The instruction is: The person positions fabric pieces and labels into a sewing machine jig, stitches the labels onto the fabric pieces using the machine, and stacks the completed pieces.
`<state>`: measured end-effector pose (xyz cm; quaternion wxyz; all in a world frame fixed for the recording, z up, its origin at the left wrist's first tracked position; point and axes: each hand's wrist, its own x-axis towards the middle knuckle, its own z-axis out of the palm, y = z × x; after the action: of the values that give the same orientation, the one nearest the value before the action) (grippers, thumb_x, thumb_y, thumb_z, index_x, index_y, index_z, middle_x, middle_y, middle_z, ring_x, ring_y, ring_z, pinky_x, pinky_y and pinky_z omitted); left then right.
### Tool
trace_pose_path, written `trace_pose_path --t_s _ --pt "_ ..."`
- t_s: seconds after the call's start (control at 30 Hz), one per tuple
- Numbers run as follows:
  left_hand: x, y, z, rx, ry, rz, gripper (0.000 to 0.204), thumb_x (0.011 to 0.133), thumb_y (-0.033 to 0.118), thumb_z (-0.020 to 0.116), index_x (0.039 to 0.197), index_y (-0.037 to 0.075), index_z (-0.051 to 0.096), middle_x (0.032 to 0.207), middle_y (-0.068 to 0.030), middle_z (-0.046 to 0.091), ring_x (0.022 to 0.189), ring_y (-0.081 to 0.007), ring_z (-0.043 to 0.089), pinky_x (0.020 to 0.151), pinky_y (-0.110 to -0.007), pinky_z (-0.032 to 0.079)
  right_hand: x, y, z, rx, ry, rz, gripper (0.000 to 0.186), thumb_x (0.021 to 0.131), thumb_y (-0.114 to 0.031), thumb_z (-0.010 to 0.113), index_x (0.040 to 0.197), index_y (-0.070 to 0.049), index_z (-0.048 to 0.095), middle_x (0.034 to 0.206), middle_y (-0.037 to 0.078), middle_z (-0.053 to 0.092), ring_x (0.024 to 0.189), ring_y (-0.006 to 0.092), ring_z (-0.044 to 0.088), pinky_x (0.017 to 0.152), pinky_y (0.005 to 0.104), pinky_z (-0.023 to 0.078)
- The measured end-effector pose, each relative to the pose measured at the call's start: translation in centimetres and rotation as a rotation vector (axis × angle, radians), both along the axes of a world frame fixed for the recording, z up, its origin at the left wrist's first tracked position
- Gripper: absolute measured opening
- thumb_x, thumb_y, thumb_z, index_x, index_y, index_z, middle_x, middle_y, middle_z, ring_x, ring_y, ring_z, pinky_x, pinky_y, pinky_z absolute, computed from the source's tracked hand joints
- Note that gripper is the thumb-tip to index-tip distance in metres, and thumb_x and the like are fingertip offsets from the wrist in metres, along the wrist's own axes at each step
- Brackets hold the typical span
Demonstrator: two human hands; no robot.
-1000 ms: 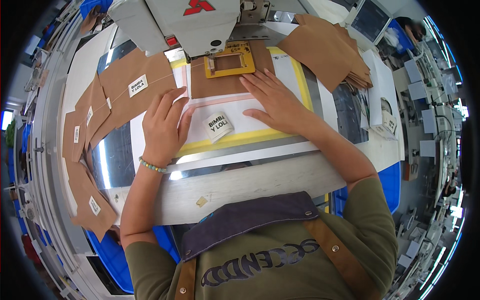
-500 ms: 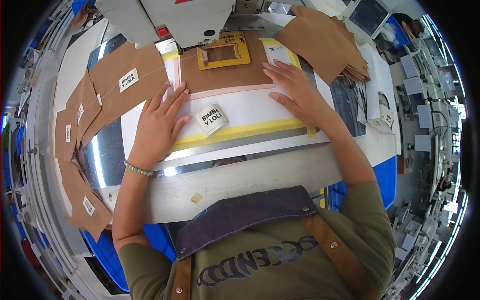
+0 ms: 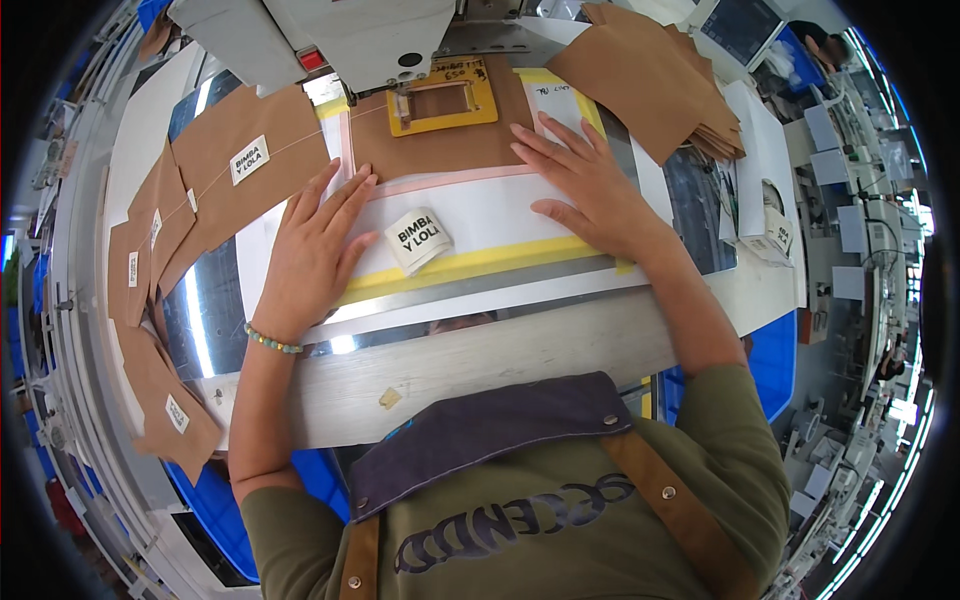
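My left hand [image 3: 312,255] lies flat, fingers stretched out, with its fingertips at the left corner of a brown panel [image 3: 440,155]. My right hand [image 3: 592,205] is spread open, and its fingertips touch the panel's right edge. Pink strips border the panel, which lies on a white board [image 3: 500,215] marked with yellow tape. On the panel rests a yellow rectangular frame [image 3: 443,125], close to a sewing machine head [image 3: 350,45]. Between my hands sits a small stack of white printed labels [image 3: 418,242]. Neither hand holds anything.
Brown panels with sewn-on labels [image 3: 250,160] trail off to the left, joined by a thread. At the far right stands a pile of plain brown panels [image 3: 640,90], with a box of labels [image 3: 775,235] nearby. Blue bins [image 3: 770,365] are below the table edge.
My right fingers have shifted slightly left, a little further over the panel's edge. My left hand keeps its place by the panel's corner. The whole view has moved slightly.
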<state>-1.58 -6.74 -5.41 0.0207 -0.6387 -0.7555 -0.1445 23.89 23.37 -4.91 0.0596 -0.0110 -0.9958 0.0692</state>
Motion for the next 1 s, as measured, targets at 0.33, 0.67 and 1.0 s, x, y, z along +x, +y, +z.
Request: trace_pose_path --t_s 0.33,0.67,1.0 --pt "0.6 0.8 0.1 0.093 -0.197 0.063 0.066 0.098 0.028 0.076 0.16 0.015 0.059 0.181 -0.0053 0.032 0.167 -0.0369 0.026 0.135 -0.053 0.028 0.2 0.6 -0.1 -0.028 0.051 -0.018 0.063 0.112 -0.045 0.059 0.164 -0.01 0.052 0.176 0.007 0.042 0.167 0.0315 0.028 0.136 0.0595 0.015" --pt "0.9 1.5 0.3 0.003 -0.104 -0.06 0.057 0.1 0.039 0.075 0.153 0.019 0.067 0.183 -0.0053 0.027 0.168 -0.0375 0.022 0.136 -0.055 0.023 0.1 0.5 -0.3 -0.017 0.031 -0.047 0.062 0.113 -0.049 0.056 0.164 -0.014 0.052 0.177 0.005 0.04 0.167 0.0307 0.029 0.137 0.0597 0.015" --pt "-1.2 -0.8 0.1 0.165 -0.034 -0.04 0.045 0.103 0.029 0.069 0.14 0.004 0.071 0.162 -0.0127 0.059 0.16 -0.036 0.04 0.123 -0.053 0.04 0.2 0.5 -0.4 -0.007 0.062 -0.028 0.063 0.114 -0.05 0.054 0.165 -0.013 0.051 0.177 0.006 0.04 0.167 0.0301 0.028 0.137 0.0578 0.015"
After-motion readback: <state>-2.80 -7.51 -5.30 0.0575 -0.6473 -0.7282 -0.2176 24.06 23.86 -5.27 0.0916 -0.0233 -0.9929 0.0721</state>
